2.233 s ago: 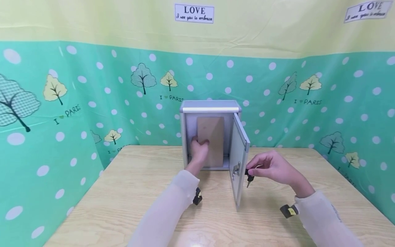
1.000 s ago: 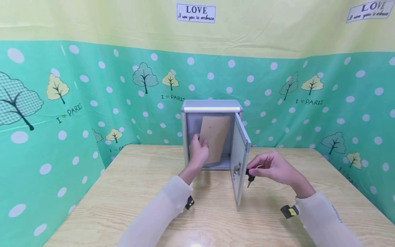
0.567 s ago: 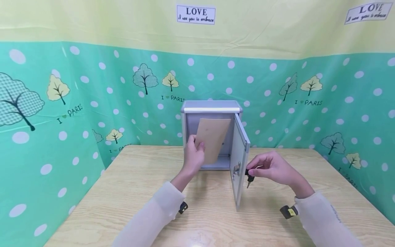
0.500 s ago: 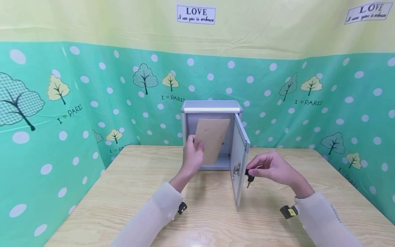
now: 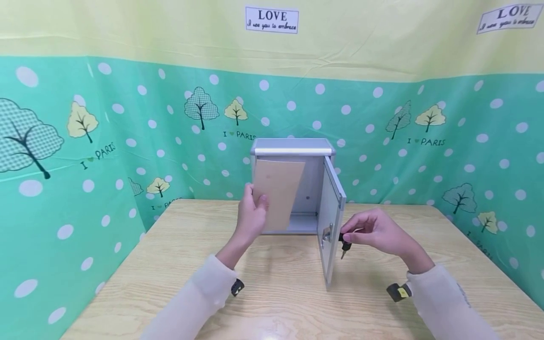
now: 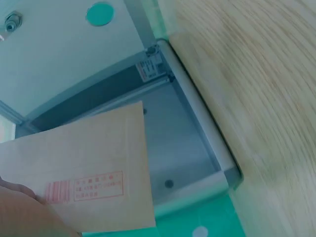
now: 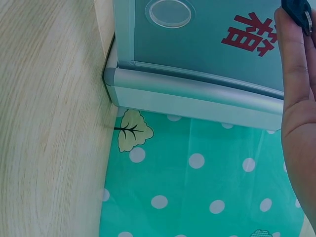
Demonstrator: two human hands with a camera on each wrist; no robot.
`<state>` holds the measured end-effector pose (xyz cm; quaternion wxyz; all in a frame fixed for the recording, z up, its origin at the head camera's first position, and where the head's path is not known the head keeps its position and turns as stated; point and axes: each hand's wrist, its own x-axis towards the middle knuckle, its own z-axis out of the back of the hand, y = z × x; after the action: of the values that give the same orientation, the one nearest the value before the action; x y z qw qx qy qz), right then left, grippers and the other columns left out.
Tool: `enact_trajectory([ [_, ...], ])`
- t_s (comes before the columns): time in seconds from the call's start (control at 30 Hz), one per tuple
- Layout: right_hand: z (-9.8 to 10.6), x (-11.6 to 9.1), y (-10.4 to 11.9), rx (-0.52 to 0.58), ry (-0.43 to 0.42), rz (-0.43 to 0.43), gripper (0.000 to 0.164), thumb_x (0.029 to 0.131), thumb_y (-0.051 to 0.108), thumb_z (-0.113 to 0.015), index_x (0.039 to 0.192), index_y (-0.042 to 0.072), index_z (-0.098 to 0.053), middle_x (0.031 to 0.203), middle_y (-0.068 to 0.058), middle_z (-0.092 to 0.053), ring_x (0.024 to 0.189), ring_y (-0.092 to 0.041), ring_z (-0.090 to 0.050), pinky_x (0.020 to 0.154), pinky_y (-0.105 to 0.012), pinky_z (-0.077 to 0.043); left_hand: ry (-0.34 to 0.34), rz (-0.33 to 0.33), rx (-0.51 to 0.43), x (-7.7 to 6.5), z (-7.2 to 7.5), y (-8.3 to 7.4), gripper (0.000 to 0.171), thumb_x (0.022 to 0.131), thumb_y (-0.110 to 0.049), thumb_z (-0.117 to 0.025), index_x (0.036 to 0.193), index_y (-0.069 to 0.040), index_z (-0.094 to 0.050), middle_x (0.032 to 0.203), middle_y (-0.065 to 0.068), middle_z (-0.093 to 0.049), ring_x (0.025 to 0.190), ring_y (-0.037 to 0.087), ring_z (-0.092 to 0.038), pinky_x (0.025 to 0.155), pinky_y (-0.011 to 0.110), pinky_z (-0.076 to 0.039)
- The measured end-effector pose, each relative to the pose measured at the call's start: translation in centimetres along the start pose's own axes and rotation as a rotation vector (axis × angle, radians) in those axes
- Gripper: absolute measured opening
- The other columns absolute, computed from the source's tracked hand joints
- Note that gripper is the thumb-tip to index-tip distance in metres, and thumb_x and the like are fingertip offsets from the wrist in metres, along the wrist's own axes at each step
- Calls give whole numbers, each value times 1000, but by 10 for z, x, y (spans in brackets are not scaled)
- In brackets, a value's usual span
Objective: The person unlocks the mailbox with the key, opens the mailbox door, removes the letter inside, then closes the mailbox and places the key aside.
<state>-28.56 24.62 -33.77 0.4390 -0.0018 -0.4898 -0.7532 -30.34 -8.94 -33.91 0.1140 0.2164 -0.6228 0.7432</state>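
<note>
In the head view a brown paper envelope (image 5: 278,193) stands slightly tilted at the mouth of a grey metal letter box (image 5: 293,145). My left hand (image 5: 251,215) grips its left edge, thumb in front. Red print shows on the envelope (image 6: 98,187) in the left wrist view. The box door (image 5: 331,212) is swung out toward me, with a lock cam on its inner face. Beyond the door's edge my right hand (image 5: 376,231) pinches a black-headed key (image 5: 342,237); a second key (image 5: 346,246) hangs below it.
The box stands on a wooden table (image 5: 204,264) near its back edge. Behind and beside it hangs a green and yellow curtain (image 5: 148,108). Red characters (image 7: 249,37) and an oval window (image 7: 170,13) mark the door's outer face in the right wrist view.
My left hand has drawn the envelope from inside the box leftward and toward me, tilting it. The right hand, the keys and the door have stayed in place.
</note>
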Motion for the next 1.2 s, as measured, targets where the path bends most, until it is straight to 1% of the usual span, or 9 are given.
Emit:
enact_trajectory([
  [0.1,0,0,-1,9,5,5,17,91,-8,-70,103,3,-76,97,-8,-77,81,-14,-72,67,-32,-62,-5,6,0,1,8,-2,18,106,-6,-47,124,-3,-45,121,17,-58,112,32,-59,95,50,-52],
  [0.17,0,0,0,15,5,5,17,91,-8,-70,103,2,-76,97,-8,-77,81,-14,-72,67,-32,-62,-18,24,-11,3,14,-4,20,107,-7,-46,126,-3,-44,122,17,-57,113,32,-57,97,51,-51],
  [0.37,-1,0,3,21,8,12,17,91,-9,-69,103,0,-75,97,-10,-77,82,-14,-73,69,-32,-63,-78,63,-53,12,34,-12,25,107,-6,-46,131,-3,-41,120,16,-54,106,30,-54,93,44,-48],
  [0.5,0,0,2,23,6,7,17,91,-9,-69,103,0,-75,97,-9,-77,83,-15,-73,70,-33,-63,-124,76,-76,19,50,-18,30,107,-7,-46,136,-3,-39,128,15,-52,114,28,-52,100,45,-45],
  [0.63,1,0,1,15,4,4,17,91,-8,-70,103,2,-75,97,-8,-77,82,-15,-73,70,-32,-63,-169,106,-66,26,66,-20,32,107,-9,-45,138,-3,-38,131,15,-51,118,27,-51,102,43,-44],
  [0.77,1,0,0,9,3,4,17,91,-8,-70,103,2,-76,96,-9,-77,82,-15,-73,69,-32,-63,-182,150,-49,33,83,-16,34,108,-12,-44,139,-3,-35,132,15,-50,118,27,-51,102,41,-43],
  [0.97,1,0,0,10,4,10,17,91,-8,-70,103,2,-76,96,-9,-77,81,-14,-73,68,-32,-62,-184,228,-32,42,106,-5,38,109,-15,-42,144,-5,-31,136,15,-47,122,27,-51,105,43,-43],
  [1.1,1,0,1,11,5,12,17,91,-8,-70,103,2,-76,96,-9,-77,81,-14,-73,68,-32,-62,-183,301,-6,46,115,5,42,103,-7,-43,143,-5,-30,135,16,-46,119,29,-50,96,40,-46],
  [1.2,1,-1,2,6,3,12,17,91,-8,-70,103,3,-76,96,-8,-77,80,-14,-73,67,-33,-63,-161,336,52,48,119,15,50,98,-1,-41,147,-1,-29,137,20,-43,118,32,-48,91,39,-47],
])
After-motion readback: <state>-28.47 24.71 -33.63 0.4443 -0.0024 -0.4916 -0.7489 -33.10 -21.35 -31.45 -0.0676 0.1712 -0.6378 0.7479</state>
